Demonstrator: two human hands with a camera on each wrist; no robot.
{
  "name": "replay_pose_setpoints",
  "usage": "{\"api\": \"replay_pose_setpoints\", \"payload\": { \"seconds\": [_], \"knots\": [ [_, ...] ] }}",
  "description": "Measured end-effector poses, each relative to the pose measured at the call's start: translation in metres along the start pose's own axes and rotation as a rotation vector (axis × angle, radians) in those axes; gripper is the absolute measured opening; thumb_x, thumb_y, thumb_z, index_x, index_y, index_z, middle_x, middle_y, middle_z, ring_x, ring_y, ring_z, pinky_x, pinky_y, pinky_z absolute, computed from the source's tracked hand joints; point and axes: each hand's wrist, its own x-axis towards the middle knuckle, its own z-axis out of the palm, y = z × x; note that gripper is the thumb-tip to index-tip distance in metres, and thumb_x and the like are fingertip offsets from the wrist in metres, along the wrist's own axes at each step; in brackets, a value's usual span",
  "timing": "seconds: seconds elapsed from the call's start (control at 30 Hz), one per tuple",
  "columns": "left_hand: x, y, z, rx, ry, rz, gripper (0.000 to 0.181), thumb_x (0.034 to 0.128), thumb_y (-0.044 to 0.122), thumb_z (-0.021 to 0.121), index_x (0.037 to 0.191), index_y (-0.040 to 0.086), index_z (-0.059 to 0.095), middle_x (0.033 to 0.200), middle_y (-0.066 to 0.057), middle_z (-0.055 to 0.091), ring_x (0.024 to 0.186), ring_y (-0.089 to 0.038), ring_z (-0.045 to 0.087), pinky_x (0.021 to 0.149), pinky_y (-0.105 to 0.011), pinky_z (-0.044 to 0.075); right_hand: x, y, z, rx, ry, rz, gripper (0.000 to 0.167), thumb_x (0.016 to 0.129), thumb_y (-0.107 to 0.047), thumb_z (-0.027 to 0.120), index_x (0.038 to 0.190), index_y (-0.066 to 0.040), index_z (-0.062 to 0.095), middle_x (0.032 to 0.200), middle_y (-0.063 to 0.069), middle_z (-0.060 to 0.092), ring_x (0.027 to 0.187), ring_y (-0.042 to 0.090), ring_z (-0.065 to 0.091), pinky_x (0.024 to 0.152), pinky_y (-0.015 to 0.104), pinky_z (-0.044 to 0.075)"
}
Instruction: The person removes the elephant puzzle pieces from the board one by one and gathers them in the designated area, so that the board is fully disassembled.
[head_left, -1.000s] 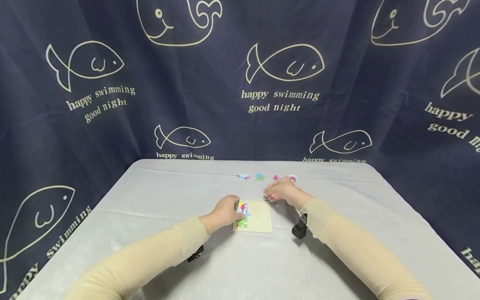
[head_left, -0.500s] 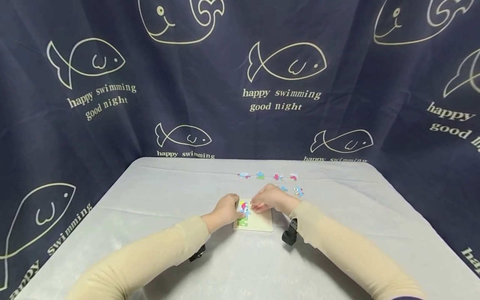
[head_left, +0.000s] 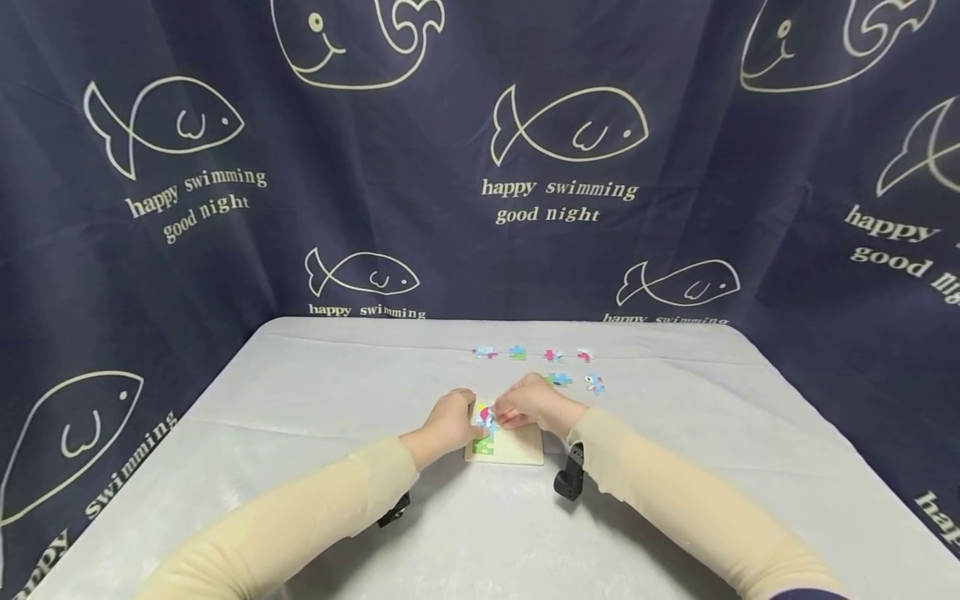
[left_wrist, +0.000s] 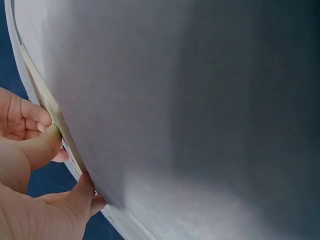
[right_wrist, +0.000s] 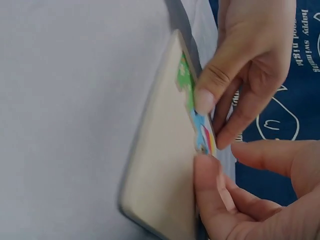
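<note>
A pale puzzle board [head_left: 517, 454] lies on the table, with joined picture pieces [head_left: 483, 443] along its left side. My left hand [head_left: 448, 423] grips the board's left edge, the thumb over the pieces, as the right wrist view also shows. My right hand [head_left: 534, 405] is at the board's far part, thumb and fingertips close together beside the joined pieces. A puzzle piece at those fingertips is almost wholly hidden by them. In the right wrist view the right thumb [right_wrist: 207, 172] touches the board right by the colourful pieces.
Behind the board, loose puzzle pieces lie in a row, among them a blue and green piece [head_left: 518, 352] and a red and white piece [head_left: 585, 355]. Nearer are two more, a blue-green piece [head_left: 559, 380] and a blue piece [head_left: 595, 383]. A dark curtain [head_left: 450, 167] hangs behind the table.
My right hand has moved left and nearer, from behind the board's right corner onto the board beside the joined pieces. Two loose pieces it covered now show. The left hand has kept its hold.
</note>
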Motion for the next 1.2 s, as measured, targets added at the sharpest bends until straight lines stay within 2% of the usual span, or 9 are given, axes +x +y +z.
{"api": "replay_pose_setpoints", "payload": {
  "seconds": [0.2, 0.47, 0.73, 1.0, 1.2],
  "knots": [
    [0.001, 0.001, 0.0, 0.026, -0.006, 0.008, 0.061, 0.0793, 0.012, 0.08, 0.127, -0.014, 0.053, 0.136, -0.027, 0.052, 0.129, -0.04, 0.05, 0.112, -0.044, 0.04, -0.001, 0.004, 0.003, 0.032, 0.043, 0.007, 0.019, 0.083, 0.008, 0.065, 0.1, 0.016, 0.064, 0.087, 0.022, 0.073, 0.063, 0.014, 0.066, 0.071, 0.029, 0.062],
    [-0.001, 0.001, -0.001, -0.008, -0.001, -0.01, 0.063, 0.0788, 0.012, 0.08, 0.129, -0.014, 0.052, 0.136, -0.027, 0.052, 0.129, -0.04, 0.049, 0.112, -0.046, 0.04, 0.0, 0.005, 0.008, -0.021, 0.087, 0.003, 0.015, 0.081, 0.006, 0.067, 0.095, 0.013, 0.067, 0.081, 0.018, 0.073, 0.058, 0.012, 0.064, 0.061, 0.025, 0.061],
    [0.0, 0.002, -0.002, -0.006, -0.001, -0.015, 0.063, 0.0777, 0.012, 0.081, 0.128, -0.013, 0.053, 0.134, -0.026, 0.054, 0.127, -0.04, 0.05, 0.111, -0.045, 0.041, -0.004, 0.003, 0.012, -0.046, 0.081, -0.009, 0.015, 0.081, 0.007, 0.066, 0.096, 0.012, 0.065, 0.085, 0.018, 0.071, 0.06, 0.013, 0.064, 0.063, 0.028, 0.062],
    [0.003, 0.001, 0.001, -0.011, 0.005, -0.016, 0.062, 0.0761, 0.011, 0.082, 0.126, -0.013, 0.054, 0.131, -0.026, 0.056, 0.124, -0.039, 0.053, 0.109, -0.045, 0.043, -0.012, 0.002, 0.014, -0.084, 0.132, -0.017, 0.012, 0.081, 0.006, 0.067, 0.092, 0.011, 0.066, 0.083, 0.016, 0.071, 0.059, 0.013, 0.064, 0.063, 0.028, 0.062],
    [0.003, 0.001, -0.001, -0.022, -0.005, -0.027, 0.063, 0.0775, 0.011, 0.081, 0.128, -0.013, 0.052, 0.134, -0.026, 0.053, 0.127, -0.039, 0.051, 0.111, -0.045, 0.041, -0.012, 0.004, 0.014, -0.052, 0.159, -0.027, 0.011, 0.083, 0.004, 0.065, 0.092, 0.01, 0.07, 0.083, 0.018, 0.073, 0.063, 0.014, 0.067, 0.063, 0.027, 0.061]
  ]
}}
